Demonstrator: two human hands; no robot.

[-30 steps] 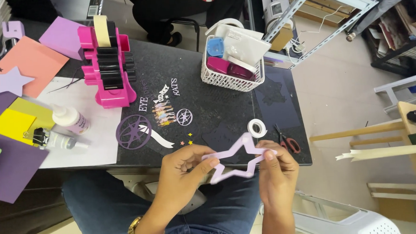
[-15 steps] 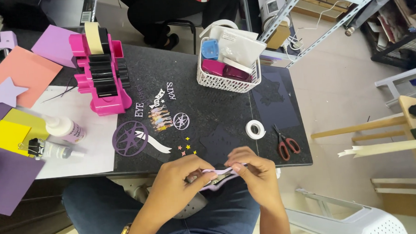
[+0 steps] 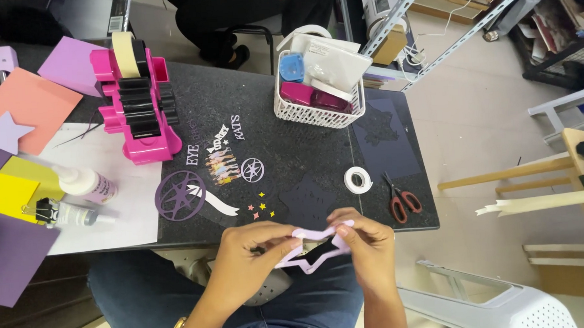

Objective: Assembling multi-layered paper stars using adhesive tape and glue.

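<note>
Star: lilac star-shaped foam frame (image 3: 312,247) sat lower centre, above the lap.
Grip: left hand (image 3: 251,251) and right hand (image 3: 369,242) both pinched it.
Axis: left-right, between hands, equally near.

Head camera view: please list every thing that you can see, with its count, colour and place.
star frame: 1, pale purple, held in both hands
tape dispenser: 1, pink, table left
basket: 1, white, table back
tape roll: 1, white, table right
scissors: 1, red handles, beside roll
glue bottles: 2, white, left on paper
paper sheets: several, orange, yellow, purple, far left
left hand: 1, on frame
right hand: 1, on frame
</note>
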